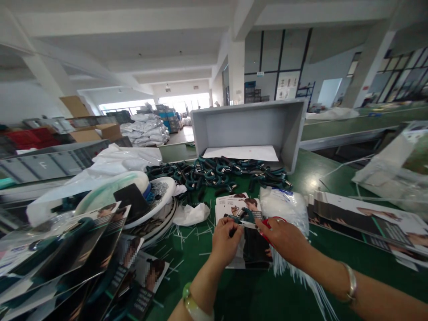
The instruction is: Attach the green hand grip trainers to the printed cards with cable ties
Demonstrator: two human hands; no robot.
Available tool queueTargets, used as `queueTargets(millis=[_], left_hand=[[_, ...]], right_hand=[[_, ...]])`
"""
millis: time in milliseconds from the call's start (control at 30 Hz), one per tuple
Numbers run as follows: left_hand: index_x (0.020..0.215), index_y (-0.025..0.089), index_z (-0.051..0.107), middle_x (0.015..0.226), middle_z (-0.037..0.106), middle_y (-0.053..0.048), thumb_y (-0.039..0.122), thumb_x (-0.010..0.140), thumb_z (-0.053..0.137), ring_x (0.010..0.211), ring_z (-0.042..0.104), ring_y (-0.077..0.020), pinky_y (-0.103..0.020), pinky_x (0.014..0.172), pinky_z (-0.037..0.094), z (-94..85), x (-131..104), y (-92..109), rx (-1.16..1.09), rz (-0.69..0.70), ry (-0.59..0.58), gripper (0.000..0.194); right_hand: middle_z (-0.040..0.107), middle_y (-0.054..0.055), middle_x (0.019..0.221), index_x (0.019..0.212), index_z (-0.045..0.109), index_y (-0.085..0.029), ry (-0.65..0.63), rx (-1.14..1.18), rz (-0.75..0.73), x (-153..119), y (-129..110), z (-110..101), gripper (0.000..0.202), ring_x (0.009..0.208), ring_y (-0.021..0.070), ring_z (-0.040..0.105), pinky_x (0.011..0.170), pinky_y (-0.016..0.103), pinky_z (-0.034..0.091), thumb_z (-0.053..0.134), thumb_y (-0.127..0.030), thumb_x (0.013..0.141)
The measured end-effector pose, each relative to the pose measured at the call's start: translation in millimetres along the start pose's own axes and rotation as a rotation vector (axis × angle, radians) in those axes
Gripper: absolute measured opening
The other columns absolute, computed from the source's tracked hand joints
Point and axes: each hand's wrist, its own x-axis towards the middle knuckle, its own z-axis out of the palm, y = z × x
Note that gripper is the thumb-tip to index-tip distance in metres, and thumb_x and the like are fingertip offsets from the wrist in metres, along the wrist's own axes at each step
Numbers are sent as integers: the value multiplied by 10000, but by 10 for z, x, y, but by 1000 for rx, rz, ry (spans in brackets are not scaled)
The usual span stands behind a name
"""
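My right hand [289, 240] grips red-handled scissors [266, 229], with the blades pointing left toward my left hand [224, 244]. The left fingers are pinched together near the blade tips, and what is between them is too small to make out. Under both hands lies a printed card [257, 252] with a dark green curved-handled item [248, 215] on it. A bundle of thin white cable ties [284, 264] hangs from a clear plastic bag [284, 208] beneath my right forearm.
Loose dark green items [207, 174] are heaped before a tipped grey bin [245, 127]. Printed cards [371, 218] are stacked at right; carded items [83, 249] pile up at left beside a round white container [163, 196]. Cut white tie ends [182, 236] litter the green table.
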Motion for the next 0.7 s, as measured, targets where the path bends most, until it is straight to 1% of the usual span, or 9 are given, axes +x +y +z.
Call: queueTargets(millis=[100, 200, 333, 400, 467, 533, 600, 667, 700], left_hand=[[663, 190, 625, 920, 552, -39, 257, 757, 560, 944, 513, -164, -288, 847, 387, 5, 10, -31, -12, 23, -3, 133], [666, 191, 629, 919, 553, -39, 261, 760, 561, 950, 510, -167, -292, 849, 388, 8, 19, -58, -12, 46, -7, 136], [669, 193, 636, 928, 553, -40, 266, 751, 570, 938, 510, -171, -303, 851, 392, 28, 11, -60, 2, 38, 8, 128], [667, 193, 634, 920, 555, -42, 269, 754, 564, 944, 507, -177, -311, 862, 390, 47, 3, -49, 1, 27, 30, 136], [659, 187, 624, 912, 556, -46, 271, 758, 552, 952, 505, -183, -317, 876, 386, 56, 4, -46, -10, 7, 71, 149], [664, 178, 611, 893, 559, -47, 278, 767, 529, 934, 514, -182, -312, 868, 394, 26, 22, -61, -42, -32, 125, 166], [734, 168, 611, 884, 568, -50, 312, 787, 491, 885, 532, -176, -305, 833, 414, -60, 48, -96, -73, -93, 206, 195], [896, 154, 602, 942, 577, -68, 375, 788, 479, 835, 545, -173, -307, 795, 429, -192, 55, -133, -64, -163, 301, 275], [975, 147, 584, 982, 578, -81, 414, 773, 497, 814, 549, -174, -309, 776, 433, -262, 44, -144, -39, -195, 327, 347]], right_hand=[[610, 103, 805, 1170, 510, -170, 26, 5, -36, 24, -3, 60, 403, 677, 217, 597, 513, 276, 423, 488, -65, 781], [613, 98, 792, 1166, 509, -160, 29, -2, -63, 66, 10, 79, 408, 673, 203, 593, 504, 254, 395, 494, -54, 772], [625, 100, 793, 1110, 536, -139, 30, 25, -150, 131, 65, 111, 315, 681, 200, 597, 503, 246, 365, 487, -108, 801], [628, 90, 777, 1083, 550, -140, 12, 67, -188, 151, 97, 134, 281, 651, 193, 597, 494, 247, 349, 470, -124, 814], [635, 82, 763, 1064, 562, -140, -37, 125, -208, 157, 128, 132, 281, 616, 182, 594, 494, 249, 341, 474, -116, 798], [646, 74, 759, 1038, 579, -149, -101, 204, -199, 156, 168, 78, 278, 609, 175, 597, 507, 249, 345, 482, -118, 780], [660, 62, 786, 986, 608, -179, -165, 317, -165, 165, 229, -37, 231, 663, 177, 611, 543, 246, 359, 503, -170, 780], [668, 40, 801, 922, 637, -217, -254, 449, -126, 203, 302, -197, 203, 723, 190, 617, 566, 243, 360, 569, -318, 760], [668, 29, 789, 895, 650, -233, -319, 511, -124, 235, 333, -281, 252, 726, 195, 616, 559, 240, 353, 608, -407, 719]])
